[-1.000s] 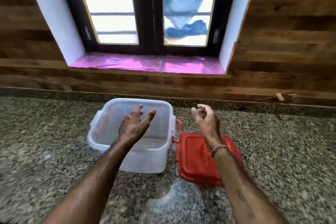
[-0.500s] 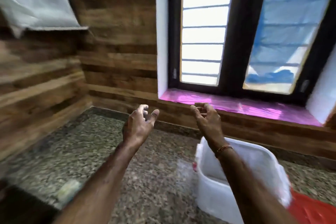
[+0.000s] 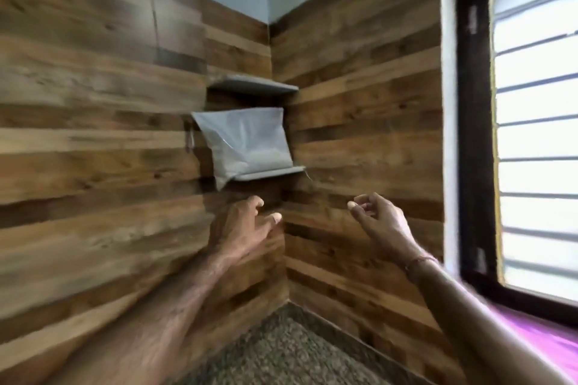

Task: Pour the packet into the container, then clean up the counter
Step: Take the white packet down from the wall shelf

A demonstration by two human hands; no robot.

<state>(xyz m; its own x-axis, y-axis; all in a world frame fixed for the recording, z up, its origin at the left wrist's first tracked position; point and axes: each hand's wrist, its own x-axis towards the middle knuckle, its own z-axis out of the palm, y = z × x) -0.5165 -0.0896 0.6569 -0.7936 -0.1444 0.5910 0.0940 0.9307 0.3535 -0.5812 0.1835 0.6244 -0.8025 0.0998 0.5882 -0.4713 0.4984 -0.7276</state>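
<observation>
A clear plastic packet (image 3: 247, 144) with white powder in its lower part leans on a small grey corner shelf (image 3: 272, 172), one corner hanging past the shelf's left end. My left hand (image 3: 242, 228) is raised just below that shelf, fingers loosely spread and holding nothing. My right hand (image 3: 380, 222) hovers to the right at the same height, fingers loosely curled, also holding nothing. Neither hand touches the packet. The container and its red lid are out of view.
A second grey shelf (image 3: 253, 84) sits above the packet in the wood-panelled corner. The speckled granite counter (image 3: 281, 350) runs into the corner below. A dark-framed window (image 3: 531, 134) with a pink-covered sill (image 3: 538, 334) is at the right.
The view has swung left and up from the container and red lid to the corner shelves. Both hands have stayed raised and apart, now below the packet.
</observation>
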